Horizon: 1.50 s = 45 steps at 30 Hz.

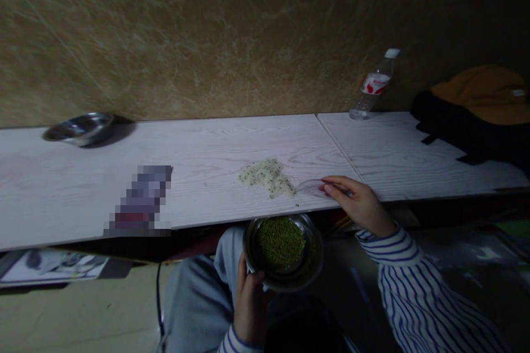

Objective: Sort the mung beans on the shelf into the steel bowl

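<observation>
My left hand [250, 303] grips the rim of a metal bowl [317, 256] just below the tabletop's front edge. Small green beans [281, 240], which look like mung beans, lie inside it. On the tabletop, a loose heap of white rice-like grains [267, 174] is speckled with darker grains. Between the thumb and fingers of my right hand [360, 201] is a thin clear plastic piece [308, 187], its exact kind unclear. Its far end is at the heap's right edge.
Along the white wood-grain tabletop [199, 149] stand another metal bowl [80, 129] at the far left and a clear bottle [375, 85] by the wall. A blurred-out flat object [143, 198] lies left of the heap. A brown cap [484, 94] rests on dark cloth at right.
</observation>
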Available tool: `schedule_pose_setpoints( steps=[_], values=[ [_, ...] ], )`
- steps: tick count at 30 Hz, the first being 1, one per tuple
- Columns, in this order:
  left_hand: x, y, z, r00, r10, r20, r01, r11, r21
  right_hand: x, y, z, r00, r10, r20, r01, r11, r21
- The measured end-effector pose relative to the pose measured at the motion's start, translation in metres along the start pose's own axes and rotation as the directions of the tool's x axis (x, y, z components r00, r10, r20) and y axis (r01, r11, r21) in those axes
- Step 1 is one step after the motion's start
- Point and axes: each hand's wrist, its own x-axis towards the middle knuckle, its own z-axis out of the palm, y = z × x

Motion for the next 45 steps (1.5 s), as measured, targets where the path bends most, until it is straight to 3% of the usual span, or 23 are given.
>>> schedule_pose_setpoints(
  steps=[3,7,12,17,26,37,45],
  values=[
    [-0.001,0.002,0.000,0.996,-0.018,0.085,0.022,0.998,-0.056,-0.003,-0.005,0.004,0.999,-0.026,0.021,0.026,1.000,-0.014],
    [-0.002,0.003,0.001,0.996,-0.027,0.081,0.035,0.995,-0.091,-0.007,-0.012,0.003,0.998,-0.058,0.029,0.059,0.998,-0.035],
    [-0.005,0.003,0.004,0.993,-0.029,0.116,0.040,0.994,-0.097,-0.012,-0.012,-0.003,1.000,-0.015,0.018,0.015,1.000,0.002],
    [-0.008,0.005,0.007,0.998,-0.017,0.065,0.022,0.997,-0.080,-0.016,-0.009,-0.004,0.999,-0.019,0.028,0.019,1.000,-0.005],
    [-0.007,0.004,0.005,0.997,-0.022,0.078,0.026,0.998,-0.060,-0.016,-0.012,-0.002,0.996,-0.074,0.049,0.077,0.995,-0.062],
    [-0.002,0.000,0.004,0.999,-0.028,0.039,0.029,0.999,-0.045,0.010,-0.009,0.018,0.981,-0.115,0.155,0.119,0.993,-0.019],
    [-0.003,0.004,0.006,0.997,-0.042,0.066,0.047,0.995,-0.083,0.005,-0.012,0.006,0.991,-0.070,0.111,0.072,0.997,-0.018]
  ],
)
